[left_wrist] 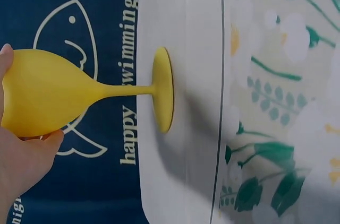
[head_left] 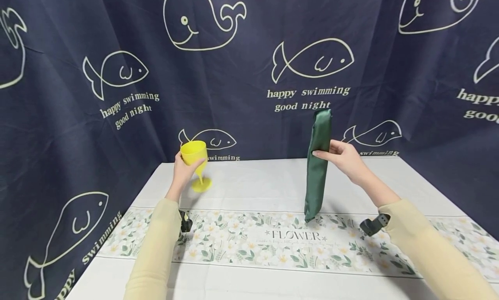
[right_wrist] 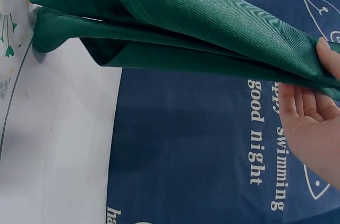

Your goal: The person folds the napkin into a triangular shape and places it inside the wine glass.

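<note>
A yellow plastic goblet (head_left: 194, 153) is in my left hand (head_left: 183, 172), whose fingers and thumb go round the bowl. In the left wrist view the stem and round foot of the goblet (left_wrist: 58, 91) point toward the white tabletop; whether the foot touches it I cannot tell. My right hand (head_left: 347, 159) pinches a folded dark green satin cloth (head_left: 317, 174) between thumb and fingers, partway up. That cloth hangs long and narrow, nearly upright. Its loose folds (right_wrist: 202, 27) part toward the lower end in the right wrist view.
A white table (head_left: 257, 183) carries a floral printed band (head_left: 234, 237) with the word FLOWER across its middle. Behind and at both sides hangs a navy curtain (head_left: 249, 83) with fish and whale drawings. Each wrist bears a small black camera mount (head_left: 375, 224).
</note>
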`<state>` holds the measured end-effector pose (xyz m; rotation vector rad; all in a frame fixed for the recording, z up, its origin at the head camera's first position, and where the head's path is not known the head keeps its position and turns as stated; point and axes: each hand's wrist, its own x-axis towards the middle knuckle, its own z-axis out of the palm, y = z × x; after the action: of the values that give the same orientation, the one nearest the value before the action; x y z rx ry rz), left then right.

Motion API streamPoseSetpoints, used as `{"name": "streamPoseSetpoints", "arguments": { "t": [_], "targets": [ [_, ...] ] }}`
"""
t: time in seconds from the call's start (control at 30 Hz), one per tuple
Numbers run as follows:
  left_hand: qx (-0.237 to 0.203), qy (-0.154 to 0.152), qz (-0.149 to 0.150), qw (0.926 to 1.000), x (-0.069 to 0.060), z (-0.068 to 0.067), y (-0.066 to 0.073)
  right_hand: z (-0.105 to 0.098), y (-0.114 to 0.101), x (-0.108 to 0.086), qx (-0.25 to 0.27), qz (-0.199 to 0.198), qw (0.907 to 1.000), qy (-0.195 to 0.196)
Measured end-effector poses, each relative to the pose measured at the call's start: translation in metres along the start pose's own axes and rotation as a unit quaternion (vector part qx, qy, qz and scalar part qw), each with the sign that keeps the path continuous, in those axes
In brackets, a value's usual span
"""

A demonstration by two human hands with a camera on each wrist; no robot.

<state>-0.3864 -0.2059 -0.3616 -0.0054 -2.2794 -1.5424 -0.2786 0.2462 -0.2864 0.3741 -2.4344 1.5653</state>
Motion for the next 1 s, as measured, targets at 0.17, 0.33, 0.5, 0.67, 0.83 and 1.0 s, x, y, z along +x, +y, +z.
{"name": "streamPoseSetpoints", "arguments": {
  "t": [0.17, 0.33, 0.5, 0.67, 0.83, 1.0],
  "targets": [
    [-0.018, -0.032, -0.008, 0.9993, -0.006, 0.005, 0.004, -0.001, 0.001, -0.001, 0.003, 0.0, 1.0, -0.002],
    [-0.029, -0.061, -0.006, 0.9977, -0.013, 0.013, 0.009, -0.001, 0.001, -0.001, 0.007, -0.002, 1.0, 0.001],
    [-0.022, -0.07, 0.005, 0.9973, -0.016, 0.019, 0.012, -0.002, 0.002, -0.002, 0.011, -0.001, 0.9999, 0.002],
    [-0.015, -0.074, 0.019, 0.997, -0.02, 0.024, 0.013, -0.003, 0.003, -0.002, 0.01, -0.003, 0.9999, 0.002],
    [-0.011, -0.075, 0.021, 0.9969, -0.025, 0.028, 0.016, -0.002, 0.002, -0.002, 0.014, -0.007, 0.9999, -0.002],
    [-0.024, -0.075, 0.022, 0.9967, -0.027, 0.033, 0.021, -0.003, 0.002, -0.002, 0.011, -0.008, 0.9999, 0.002]
  ]
}}
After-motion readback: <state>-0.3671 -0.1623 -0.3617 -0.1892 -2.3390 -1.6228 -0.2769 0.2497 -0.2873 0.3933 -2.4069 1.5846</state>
